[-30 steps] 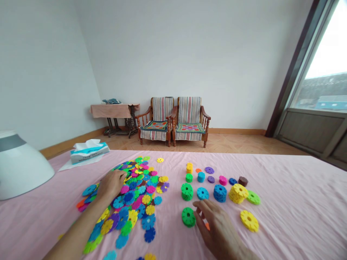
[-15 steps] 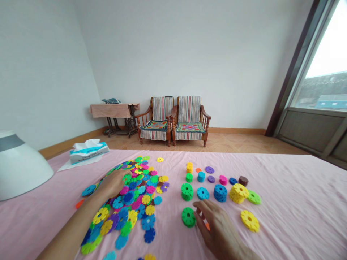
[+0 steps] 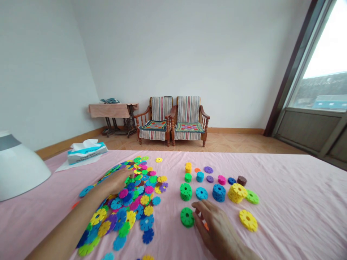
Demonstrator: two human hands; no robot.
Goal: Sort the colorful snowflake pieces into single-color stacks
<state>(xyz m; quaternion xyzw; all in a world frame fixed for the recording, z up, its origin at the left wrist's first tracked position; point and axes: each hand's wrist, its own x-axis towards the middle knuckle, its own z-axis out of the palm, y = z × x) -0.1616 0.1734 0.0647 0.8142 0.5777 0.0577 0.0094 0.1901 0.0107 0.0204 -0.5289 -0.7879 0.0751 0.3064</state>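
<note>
My left hand [image 3: 119, 181] reaches into the far part of a heap of flower-shaped plastic discs [image 3: 131, 217] in many colours. Its fingers are bent down and close together among the pieces; their tips, and anything between them, are hidden. My right hand [image 3: 217, 225] rests low over the cloth, loosely curled, a gap between thumb and fingers. Beside its thumb lies a large green disc [image 3: 187, 217]. Part of an orange disc [image 3: 206, 226] shows beneath the hand. Beyond it stand a green stack [image 3: 185, 191], light-blue discs [image 3: 201, 193], a blue stack [image 3: 218, 193] and a yellow stack [image 3: 237, 193].
Smaller discs sit in a back row, including a brown stack [image 3: 242, 181] and a pink one [image 3: 222, 180]. Yellow discs [image 3: 248, 220] lie to the right. A tissue pack [image 3: 87, 153] and a white-and-grey object [image 3: 20, 169] stand left on the pink cloth [image 3: 292, 202].
The left hand shifts slightly among the discs, its fingers bending further down. My right hand stays in nearly the same place. The whole view has slid a little.
</note>
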